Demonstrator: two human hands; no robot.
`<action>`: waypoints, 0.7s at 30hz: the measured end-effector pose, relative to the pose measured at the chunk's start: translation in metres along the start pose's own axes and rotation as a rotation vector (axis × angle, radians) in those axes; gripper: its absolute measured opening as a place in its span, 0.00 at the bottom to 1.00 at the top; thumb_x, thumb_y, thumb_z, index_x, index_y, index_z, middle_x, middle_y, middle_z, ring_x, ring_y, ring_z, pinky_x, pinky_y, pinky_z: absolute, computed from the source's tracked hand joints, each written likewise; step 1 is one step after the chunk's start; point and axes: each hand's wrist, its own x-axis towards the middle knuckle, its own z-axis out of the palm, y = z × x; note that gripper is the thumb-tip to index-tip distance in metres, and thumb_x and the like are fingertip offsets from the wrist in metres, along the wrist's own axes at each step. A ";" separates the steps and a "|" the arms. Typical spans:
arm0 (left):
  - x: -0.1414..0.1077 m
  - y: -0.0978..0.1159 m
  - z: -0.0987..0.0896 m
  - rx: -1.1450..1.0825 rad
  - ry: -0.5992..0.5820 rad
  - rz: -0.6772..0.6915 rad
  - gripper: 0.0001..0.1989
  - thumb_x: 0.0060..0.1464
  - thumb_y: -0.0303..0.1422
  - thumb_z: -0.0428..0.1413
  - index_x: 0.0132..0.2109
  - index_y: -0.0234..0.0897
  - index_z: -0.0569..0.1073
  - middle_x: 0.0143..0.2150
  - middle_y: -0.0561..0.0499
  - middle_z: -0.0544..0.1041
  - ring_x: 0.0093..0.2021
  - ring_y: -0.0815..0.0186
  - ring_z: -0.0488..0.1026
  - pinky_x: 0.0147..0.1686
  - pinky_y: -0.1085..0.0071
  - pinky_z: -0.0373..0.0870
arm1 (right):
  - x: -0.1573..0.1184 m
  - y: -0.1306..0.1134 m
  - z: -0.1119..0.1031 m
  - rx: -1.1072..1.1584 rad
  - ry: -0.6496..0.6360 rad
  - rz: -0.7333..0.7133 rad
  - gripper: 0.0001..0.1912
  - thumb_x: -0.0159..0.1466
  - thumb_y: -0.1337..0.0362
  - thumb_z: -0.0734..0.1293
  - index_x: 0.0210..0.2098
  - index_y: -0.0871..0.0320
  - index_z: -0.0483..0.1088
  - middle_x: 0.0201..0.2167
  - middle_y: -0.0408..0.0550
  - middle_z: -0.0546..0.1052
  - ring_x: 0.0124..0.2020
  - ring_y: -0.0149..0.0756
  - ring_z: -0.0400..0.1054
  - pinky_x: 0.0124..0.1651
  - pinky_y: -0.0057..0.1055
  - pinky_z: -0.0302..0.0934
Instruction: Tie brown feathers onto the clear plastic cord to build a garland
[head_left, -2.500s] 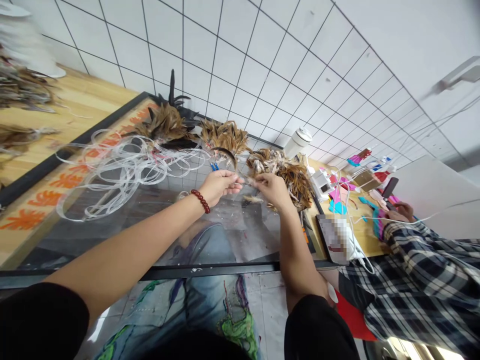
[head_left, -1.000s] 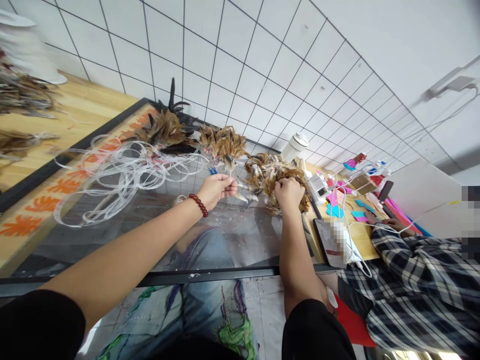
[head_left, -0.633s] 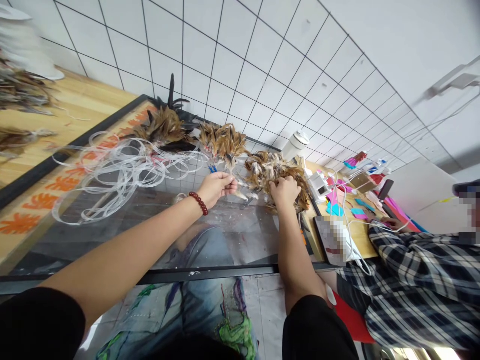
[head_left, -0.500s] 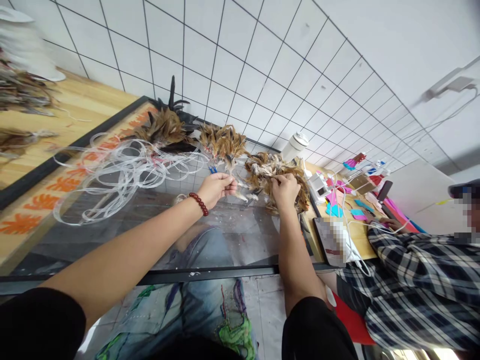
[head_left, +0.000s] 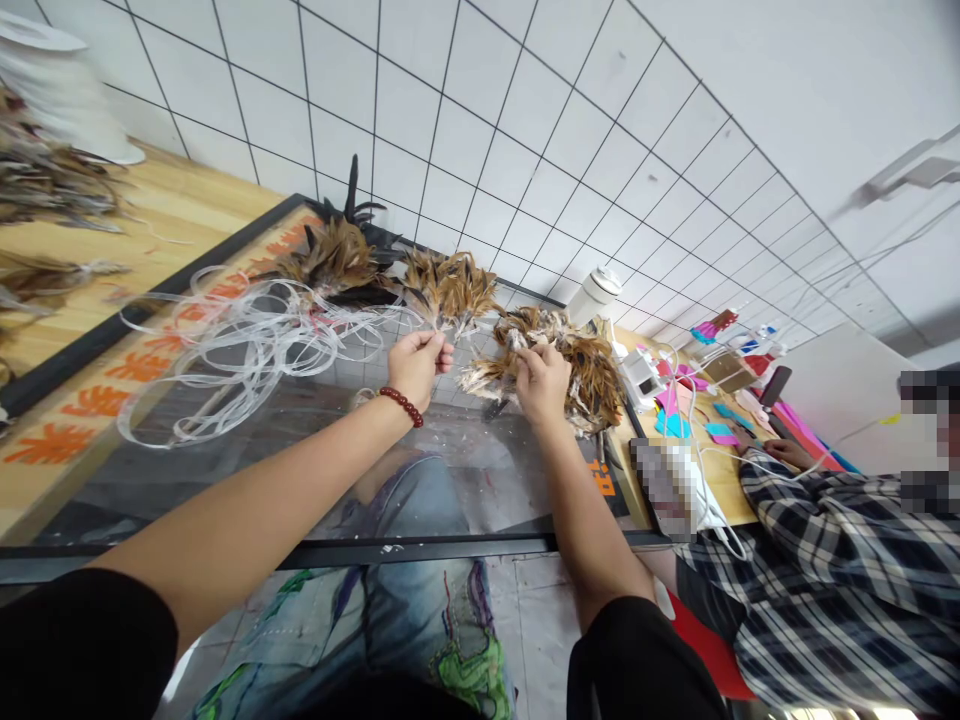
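My left hand (head_left: 421,368), with a red bead bracelet (head_left: 401,406) at the wrist, is closed at the lower end of a bunch of brown feathers (head_left: 452,285). What its fingertips pinch is too small to make out. My right hand (head_left: 543,380) is at the left part of a larger pile of brown and cream feathers (head_left: 592,372), its fingers bent and closed on feathers there. A brown feather bunch with black plumes (head_left: 337,250) lies farther left. Loops of clear white tubing (head_left: 247,350) spread across the dark glossy board (head_left: 300,440).
A white bottle (head_left: 596,292) stands behind the feather pile. More feathers (head_left: 52,180) and a white spool (head_left: 56,95) are at the far left. On the right are cables, a white power strip (head_left: 642,372), coloured papers and a person in a checked shirt (head_left: 847,570).
My right hand has moved left and slightly down, to the pile's left edge, where pale feathers now lie pulled together. My left hand has shifted a little left and its fingers have curled more.
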 end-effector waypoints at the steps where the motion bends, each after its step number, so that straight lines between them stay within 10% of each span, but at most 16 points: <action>1: 0.000 0.000 0.000 0.001 -0.006 -0.002 0.06 0.51 0.28 0.58 0.29 0.33 0.68 0.22 0.55 0.72 0.19 0.76 0.66 0.21 0.79 0.63 | 0.000 -0.005 -0.001 0.036 -0.034 -0.046 0.18 0.66 0.67 0.56 0.50 0.53 0.71 0.45 0.53 0.70 0.46 0.40 0.60 0.47 0.35 0.50; 5: -0.001 0.000 0.000 0.009 -0.024 0.002 0.05 0.51 0.28 0.58 0.29 0.32 0.69 0.23 0.54 0.72 0.19 0.76 0.66 0.21 0.78 0.64 | 0.000 -0.025 0.000 0.161 -0.235 -0.326 0.24 0.63 0.73 0.57 0.55 0.47 0.68 0.42 0.49 0.70 0.43 0.38 0.60 0.44 0.33 0.49; 8: 0.000 -0.001 -0.001 0.015 -0.020 0.008 0.05 0.51 0.27 0.56 0.29 0.32 0.69 0.22 0.54 0.72 0.19 0.76 0.66 0.21 0.78 0.64 | 0.001 -0.022 0.001 0.244 -0.325 -0.383 0.17 0.60 0.73 0.61 0.39 0.49 0.77 0.39 0.47 0.71 0.42 0.37 0.60 0.44 0.34 0.47; 11: 0.001 -0.002 -0.001 0.012 -0.023 0.007 0.04 0.52 0.26 0.55 0.29 0.32 0.69 0.22 0.54 0.72 0.19 0.76 0.66 0.20 0.79 0.63 | 0.002 -0.003 -0.002 0.263 -0.249 -0.268 0.13 0.58 0.73 0.63 0.21 0.55 0.75 0.38 0.47 0.72 0.44 0.38 0.59 0.47 0.35 0.45; 16: 0.002 -0.003 0.000 0.000 -0.021 0.003 0.04 0.52 0.25 0.55 0.29 0.32 0.68 0.22 0.55 0.72 0.19 0.76 0.66 0.20 0.79 0.63 | 0.003 0.004 -0.013 0.164 -0.056 0.000 0.13 0.57 0.73 0.60 0.29 0.56 0.76 0.38 0.49 0.73 0.43 0.39 0.61 0.44 0.35 0.48; 21: 0.002 -0.003 -0.001 0.002 -0.022 0.011 0.04 0.52 0.26 0.55 0.29 0.32 0.69 0.22 0.54 0.72 0.19 0.76 0.66 0.20 0.79 0.63 | 0.000 -0.018 -0.019 0.120 -0.207 0.002 0.13 0.56 0.53 0.66 0.28 0.56 0.75 0.33 0.48 0.75 0.39 0.40 0.65 0.41 0.34 0.52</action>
